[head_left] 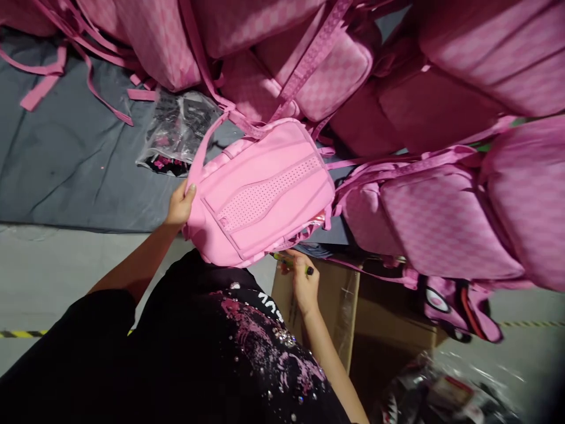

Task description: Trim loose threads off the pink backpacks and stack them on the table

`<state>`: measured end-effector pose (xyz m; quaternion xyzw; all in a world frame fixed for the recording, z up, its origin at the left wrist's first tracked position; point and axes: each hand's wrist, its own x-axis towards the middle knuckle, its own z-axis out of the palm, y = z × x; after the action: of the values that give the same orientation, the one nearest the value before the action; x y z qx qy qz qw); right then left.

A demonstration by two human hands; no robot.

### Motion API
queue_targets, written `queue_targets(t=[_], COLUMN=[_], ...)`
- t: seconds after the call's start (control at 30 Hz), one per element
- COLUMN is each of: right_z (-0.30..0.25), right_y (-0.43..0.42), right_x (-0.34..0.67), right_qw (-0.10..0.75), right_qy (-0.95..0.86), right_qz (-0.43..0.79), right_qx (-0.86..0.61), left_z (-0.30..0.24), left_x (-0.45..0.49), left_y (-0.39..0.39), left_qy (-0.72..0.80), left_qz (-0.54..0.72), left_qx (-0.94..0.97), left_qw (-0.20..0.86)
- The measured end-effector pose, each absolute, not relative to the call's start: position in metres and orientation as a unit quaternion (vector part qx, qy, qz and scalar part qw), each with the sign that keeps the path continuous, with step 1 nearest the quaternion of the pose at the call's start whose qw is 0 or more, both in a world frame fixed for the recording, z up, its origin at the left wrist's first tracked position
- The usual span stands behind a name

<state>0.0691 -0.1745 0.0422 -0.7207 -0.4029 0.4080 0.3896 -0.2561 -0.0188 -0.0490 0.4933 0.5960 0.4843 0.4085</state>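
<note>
A pink backpack (269, 197) lies tilted before me, its back panel with a dotted mesh strip facing up. My left hand (180, 203) grips its left end, thumb on top and the other fingers hidden beneath. Below the near edge, my right hand (305, 281) is closed around a slim yellow-green tool (289, 262) with a black end. The tool's tip meets the bag's lower edge in view, and I cannot tell whether it touches. Its exact kind does not show.
Pink checkered backpacks (450, 221) crowd the back and right, straps trailing. A clear plastic bag (179, 132) with dark contents rests on the grey-covered table (88, 171). Below right are a cardboard box (338, 294), a pink character-shaped item (459, 309) and plastic-wrapped goods (445, 394).
</note>
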Motion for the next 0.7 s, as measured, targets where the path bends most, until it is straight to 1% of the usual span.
queue_targets(t=[0.13, 0.2, 0.27, 0.33, 0.4, 0.47, 0.53, 0.6, 0.7], right_z=[0.038, 0.037, 0.035, 0.032, 0.029, 0.025, 0.021, 0.019, 0.016], right_y=[-0.172, -0.170, -0.167, -0.163, -0.156, -0.147, -0.137, -0.127, -0.116], right_x=[0.060, 0.057, 0.054, 0.052, 0.052, 0.051, 0.051, 0.051, 0.052], right_qw=[0.426, 0.453, 0.480, 0.502, 0.516, 0.525, 0.527, 0.523, 0.520], right_qy=[-0.379, -0.366, -0.356, -0.339, -0.316, -0.296, -0.288, -0.296, -0.317], right_qz=[0.392, 0.380, 0.362, 0.323, 0.279, 0.250, 0.236, 0.228, 0.221], right_qx=[-0.722, -0.718, -0.716, -0.727, -0.746, -0.758, -0.764, -0.766, -0.762], left_z=[-0.055, -0.053, -0.043, -0.026, -0.009, 0.002, 0.003, -0.005, -0.024], left_x=[-0.264, -0.267, -0.267, -0.261, -0.245, -0.216, -0.178, -0.139, -0.094], left_y=[-0.015, -0.015, -0.016, -0.019, -0.022, -0.027, -0.034, -0.045, -0.061], left_qy=[0.607, 0.623, 0.651, 0.663, 0.627, 0.554, 0.479, 0.413, 0.355], left_qz=[0.460, 0.444, 0.421, 0.390, 0.366, 0.353, 0.315, 0.249, 0.145], left_qx=[0.497, 0.510, 0.548, 0.606, 0.675, 0.743, 0.803, 0.854, 0.900], left_qw=[0.415, 0.392, 0.314, 0.202, 0.129, 0.129, 0.164, 0.196, 0.208])
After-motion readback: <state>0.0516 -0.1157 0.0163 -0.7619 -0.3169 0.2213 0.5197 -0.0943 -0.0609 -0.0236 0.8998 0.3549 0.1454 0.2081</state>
